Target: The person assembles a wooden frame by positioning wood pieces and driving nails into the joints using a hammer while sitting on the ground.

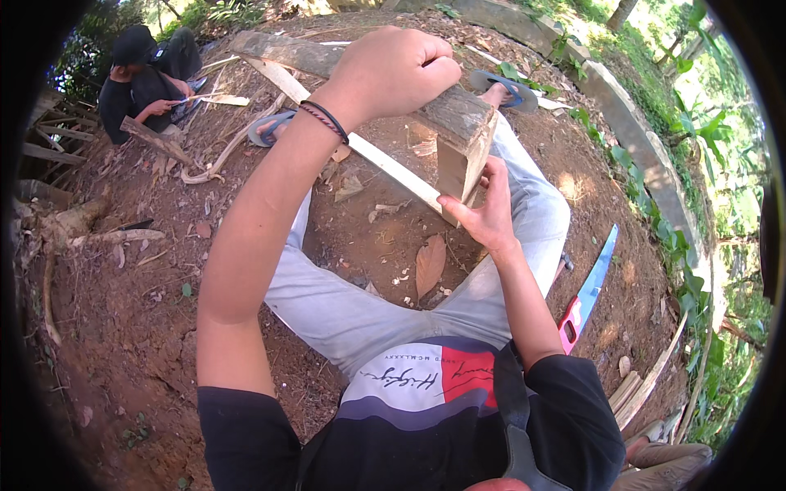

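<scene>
one wooden frame [395,172], one saw [593,278]

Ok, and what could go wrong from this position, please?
The saw lies uncovered beside the right leg; if that leg shifts, it might get cut.

The right grip is on the block at the end of the beam, so it could be pinched if the beam slips.
</scene>
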